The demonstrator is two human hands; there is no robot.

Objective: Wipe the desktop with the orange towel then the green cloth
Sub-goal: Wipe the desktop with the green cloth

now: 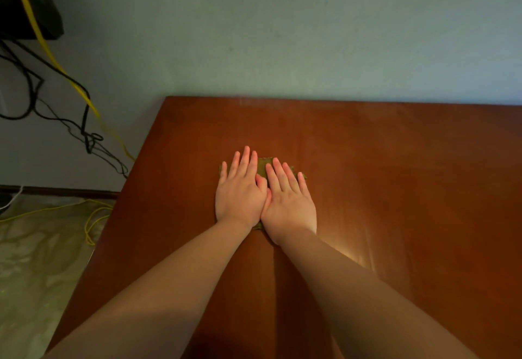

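Forearms (pixel 197 274) are extended; left hand (pixel 240 193) and right hand (pixel 289 203) are laid flat, gripping nothing, on the green cloth (pixel 262 165) beneath: judged soft, light, best pressed.

No text readable — no labels, no numbers.

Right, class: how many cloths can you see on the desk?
1: the green cloth, on the desktop, pressed flat under the left hand and right hand. No other shows.
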